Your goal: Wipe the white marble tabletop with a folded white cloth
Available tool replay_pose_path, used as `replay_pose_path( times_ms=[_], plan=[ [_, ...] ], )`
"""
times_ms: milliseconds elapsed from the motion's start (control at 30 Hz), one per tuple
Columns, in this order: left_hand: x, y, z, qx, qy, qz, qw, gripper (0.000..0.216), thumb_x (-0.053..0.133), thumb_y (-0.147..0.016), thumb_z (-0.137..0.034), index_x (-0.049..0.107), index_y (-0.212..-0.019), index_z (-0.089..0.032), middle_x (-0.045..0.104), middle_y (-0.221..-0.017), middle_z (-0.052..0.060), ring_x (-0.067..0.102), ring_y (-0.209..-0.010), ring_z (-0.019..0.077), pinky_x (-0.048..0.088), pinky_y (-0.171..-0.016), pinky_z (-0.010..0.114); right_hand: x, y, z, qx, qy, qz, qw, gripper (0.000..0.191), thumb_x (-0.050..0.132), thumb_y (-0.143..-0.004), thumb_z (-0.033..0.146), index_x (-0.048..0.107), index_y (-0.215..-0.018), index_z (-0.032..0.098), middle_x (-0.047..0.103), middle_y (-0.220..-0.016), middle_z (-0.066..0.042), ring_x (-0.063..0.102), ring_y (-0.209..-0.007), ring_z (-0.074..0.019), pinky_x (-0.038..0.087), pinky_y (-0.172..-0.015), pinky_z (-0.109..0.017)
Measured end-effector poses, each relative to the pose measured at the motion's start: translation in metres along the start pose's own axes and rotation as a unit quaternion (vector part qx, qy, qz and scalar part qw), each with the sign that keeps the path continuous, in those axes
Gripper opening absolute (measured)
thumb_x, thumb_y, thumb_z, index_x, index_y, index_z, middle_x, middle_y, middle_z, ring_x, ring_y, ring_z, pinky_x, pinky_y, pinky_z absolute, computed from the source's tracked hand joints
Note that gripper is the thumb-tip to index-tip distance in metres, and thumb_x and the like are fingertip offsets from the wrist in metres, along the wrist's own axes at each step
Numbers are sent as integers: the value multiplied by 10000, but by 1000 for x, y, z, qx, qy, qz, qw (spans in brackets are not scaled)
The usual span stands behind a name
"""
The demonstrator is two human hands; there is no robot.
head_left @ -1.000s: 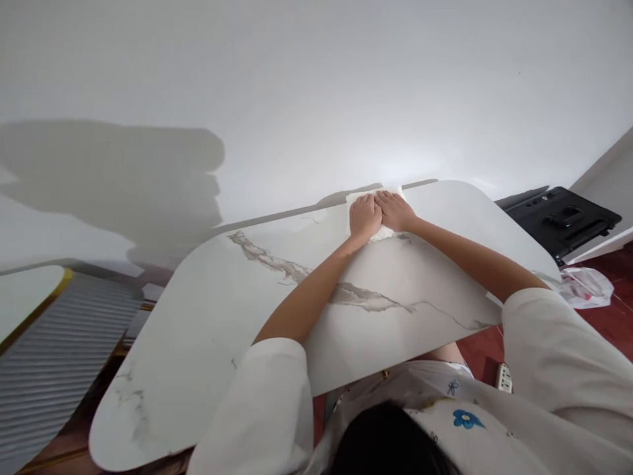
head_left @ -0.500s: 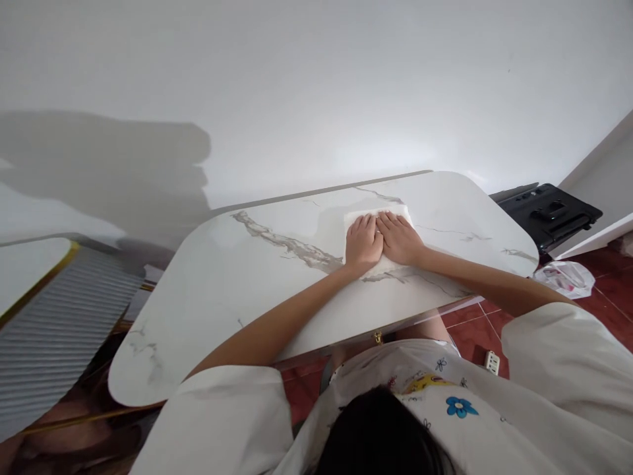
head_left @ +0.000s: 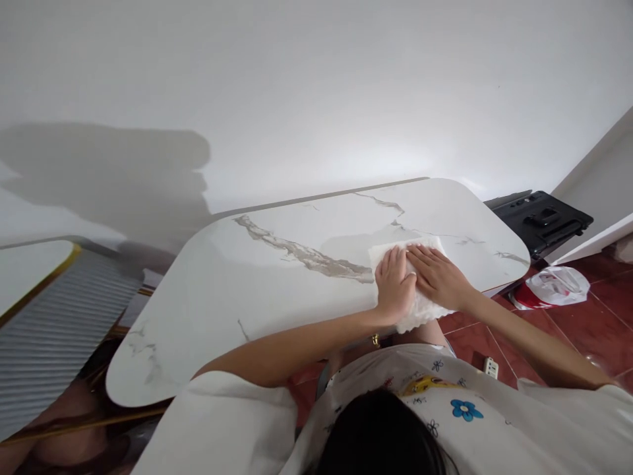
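A white marble-look tabletop (head_left: 247, 284) with grey veins stands against a white wall. A white paper towel (head_left: 418, 310) lies on it at the near right edge, partly hanging over the rim. My left hand (head_left: 394, 285) and my right hand (head_left: 438, 277) lie side by side on the towel, fingers stretched out flat and pressing it onto the table. Both arms reach forward from white sleeves.
A black case (head_left: 539, 221) lies on the floor at the right by the wall. A white and red plastic bag (head_left: 554, 287) sits on the red tiled floor beside it. A white power strip (head_left: 489, 367) lies near my legs. A ribbed grey panel (head_left: 54, 330) stands at the left.
Both hands have slid the towel from the far edge of the table toward me and to the right, down to the near edge, where it now overhangs.
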State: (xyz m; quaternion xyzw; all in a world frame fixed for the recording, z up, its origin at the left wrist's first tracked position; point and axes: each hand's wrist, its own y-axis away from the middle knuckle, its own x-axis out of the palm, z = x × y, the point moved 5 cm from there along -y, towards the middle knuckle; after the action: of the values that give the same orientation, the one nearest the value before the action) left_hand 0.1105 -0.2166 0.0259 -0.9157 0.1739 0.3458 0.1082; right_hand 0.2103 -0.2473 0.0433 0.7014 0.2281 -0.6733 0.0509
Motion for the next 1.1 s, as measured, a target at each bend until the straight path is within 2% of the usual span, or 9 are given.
replay_pose_path(
  times_ms=[167,367,500,633,800,967,1100],
  plan=[
    [13,-25,-22,12,-18,17,1000,590,354,-817,-205,326,-1405,-163,249,-1519,29,147,-1413,151,117,-1157,319,-2,-2,-35,21,6,3,1000,532,262,-944,352,361,-1410,116,371,-1447,-118,309,-1346,-238,293,-1086,-448],
    [18,-71,-23,23,-30,-22,999,547,310,-842,-187,354,-1386,-156,283,-1506,41,179,-1404,146,133,-1153,309,7,-38,-70,15,20,5,1000,533,275,-931,317,361,-1411,102,386,-1439,-120,318,-1341,-256,293,-1079,-455],
    [8,-109,-11,-2,-34,-72,997,507,303,-847,-161,406,-1343,-192,315,-1491,35,218,-1392,144,170,-1145,314,20,-83,-92,2,10,21,1000,526,281,-933,306,346,-1423,127,381,-1444,-103,324,-1337,-268,294,-1066,-467],
    [-9,-148,5,-9,-58,-110,992,482,328,-837,-131,435,-1306,-156,353,-1468,70,258,-1374,163,202,-1133,329,32,-132,-105,-15,-1,33,999,527,298,-928,305,340,-1426,140,363,-1456,-95,315,-1342,-267,275,-1068,-466],
    [-33,-189,28,41,-123,-101,986,441,322,-857,-135,453,-1278,-136,429,-1413,88,330,-1327,194,288,-1082,358,44,-181,-110,3,9,32,999,530,300,-914,286,388,-1387,63,374,-1447,-137,320,-1337,-264,250,-1080,-416],
    [-46,-215,40,81,-165,-143,972,373,314,-874,-155,511,-1190,-165,529,-1294,99,414,-1237,226,336,-1018,382,52,-214,-119,-10,-4,23,1000,522,314,-901,260,396,-1378,66,388,-1442,-123,333,-1328,-246,264,-1076,-389],
    [-38,-236,30,86,-183,-153,967,348,314,-880,-151,519,-1161,-156,553,-1230,107,426,-1199,235,310,-1025,370,55,-224,-143,9,-2,1,1000,514,299,-905,260,413,-1368,71,416,-1425,-116,359,-1309,-252,275,-1065,-393]
  ],
)
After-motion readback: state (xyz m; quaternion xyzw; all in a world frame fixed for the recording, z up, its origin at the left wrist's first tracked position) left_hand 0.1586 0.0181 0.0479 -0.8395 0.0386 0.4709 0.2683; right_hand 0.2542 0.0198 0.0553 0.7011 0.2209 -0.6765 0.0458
